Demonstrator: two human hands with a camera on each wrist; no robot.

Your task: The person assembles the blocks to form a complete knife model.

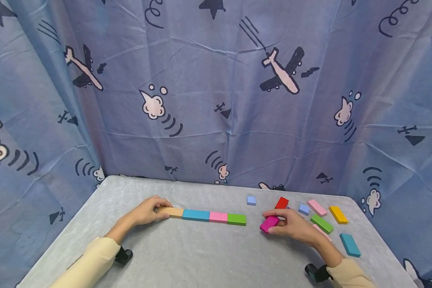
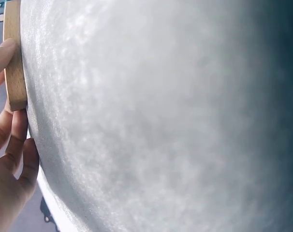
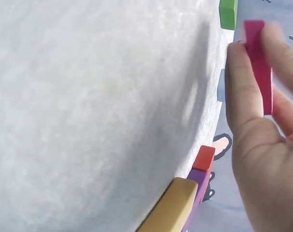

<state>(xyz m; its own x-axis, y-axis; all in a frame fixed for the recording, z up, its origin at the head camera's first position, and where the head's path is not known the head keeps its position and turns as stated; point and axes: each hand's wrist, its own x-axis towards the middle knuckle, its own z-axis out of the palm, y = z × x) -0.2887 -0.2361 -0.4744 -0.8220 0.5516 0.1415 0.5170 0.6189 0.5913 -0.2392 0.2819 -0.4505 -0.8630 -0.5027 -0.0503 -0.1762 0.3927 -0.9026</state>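
Pinching the magenta block (image 1: 269, 224), not yet joined, the right hand (image 1: 296, 227) holds it right of the four-block row (image 1: 196, 215) laid so far, whose tan end block (image 1: 175, 213) the left hand (image 1: 147, 212) pinches, while loose blocks (image 1: 322, 223) remain unplaced.
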